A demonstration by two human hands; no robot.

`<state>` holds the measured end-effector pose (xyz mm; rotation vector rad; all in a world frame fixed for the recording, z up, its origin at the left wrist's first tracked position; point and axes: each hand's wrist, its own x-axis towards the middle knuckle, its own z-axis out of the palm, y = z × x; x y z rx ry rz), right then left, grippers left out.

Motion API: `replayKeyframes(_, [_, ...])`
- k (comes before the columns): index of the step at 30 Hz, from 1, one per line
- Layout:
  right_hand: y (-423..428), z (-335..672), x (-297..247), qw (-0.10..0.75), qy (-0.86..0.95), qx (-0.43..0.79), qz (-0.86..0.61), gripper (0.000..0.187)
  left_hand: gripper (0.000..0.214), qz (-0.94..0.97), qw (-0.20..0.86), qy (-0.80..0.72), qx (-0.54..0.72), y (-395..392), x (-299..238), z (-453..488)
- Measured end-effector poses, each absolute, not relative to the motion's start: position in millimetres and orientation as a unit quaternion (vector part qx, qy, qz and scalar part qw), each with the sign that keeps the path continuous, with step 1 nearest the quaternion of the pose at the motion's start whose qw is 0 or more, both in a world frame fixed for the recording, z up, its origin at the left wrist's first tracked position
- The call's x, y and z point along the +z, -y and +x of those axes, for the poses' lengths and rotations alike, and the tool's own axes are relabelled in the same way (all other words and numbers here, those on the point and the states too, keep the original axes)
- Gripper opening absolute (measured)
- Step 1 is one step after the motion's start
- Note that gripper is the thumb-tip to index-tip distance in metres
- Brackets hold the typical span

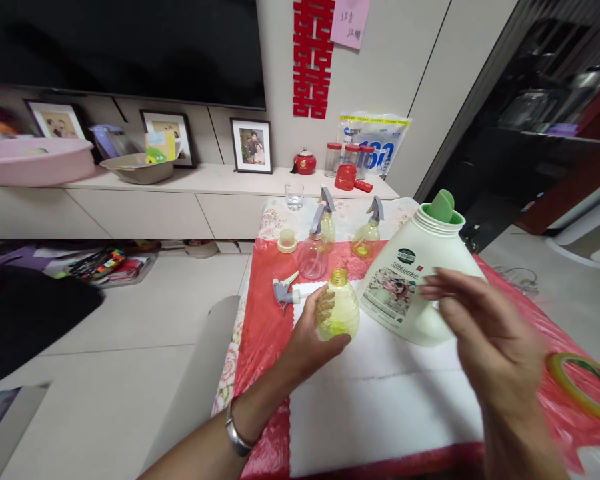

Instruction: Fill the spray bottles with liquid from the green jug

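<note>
In the head view, the yellow bottle (341, 312) is held above the cloth (380, 413), wrapped by the left hand (307, 333)'s fingers. Near the jug (405, 277), the right hand (497, 333)'s blurred fingers are loosely extended. Probably light and slippery, the bottle is best gripped low.

I see a silver-coloured, smooth, shiny metal bracelet (237, 430) around the person's left wrist, its curved band broad along the lower part and thinner toward the upper edge, with a bright glint on its surface. The left forearm (200, 448) is bare on the elbow side of the bracelet, and past its other side I see the bare left hand (306, 333). Well to the bracelet's right, the bare right hand (497, 337) reaches me blurred, its fingertips smeared.
</note>
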<state>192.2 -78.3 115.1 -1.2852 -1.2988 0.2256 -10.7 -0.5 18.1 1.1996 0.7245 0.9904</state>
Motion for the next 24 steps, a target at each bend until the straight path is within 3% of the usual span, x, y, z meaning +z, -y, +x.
replayKeyframes(4, [83, 230, 128, 0.717, 0.432, -0.045, -0.545, 0.035, 0.084, 0.558, 0.637, -0.325, 0.42, 2, 23, -11])
replayKeyframes(6, [81, 254, 123, 0.711, 0.409, -0.012, -0.572, 0.043, 0.084, 0.565, 0.628, -0.33, 0.421, 2, 24, -10])
replayKeyframes(10, [83, 295, 104, 0.643, 0.384, 0.192, -0.634, 0.063, 0.085, 0.59, 0.595, -0.339, 0.427, 1, 22, -7])
replayKeyframes(14, [87, 312, 83, 0.579, 0.405, 0.312, -0.636, 0.069, 0.086, 0.619, 0.57, -0.342, 0.419, 0, 17, -5])
replayKeyframes(18, [79, 305, 65, 0.599, 0.351, 0.303, -0.653, 0.064, 0.087, 0.651, 0.537, -0.339, 0.415, 0, 11, -2])
replayKeyframes(24, [60, 281, 33, 0.672, 0.292, 0.197, -0.651, 0.054, 0.086, 0.669, 0.51, -0.338, 0.423, -1, 4, 3])
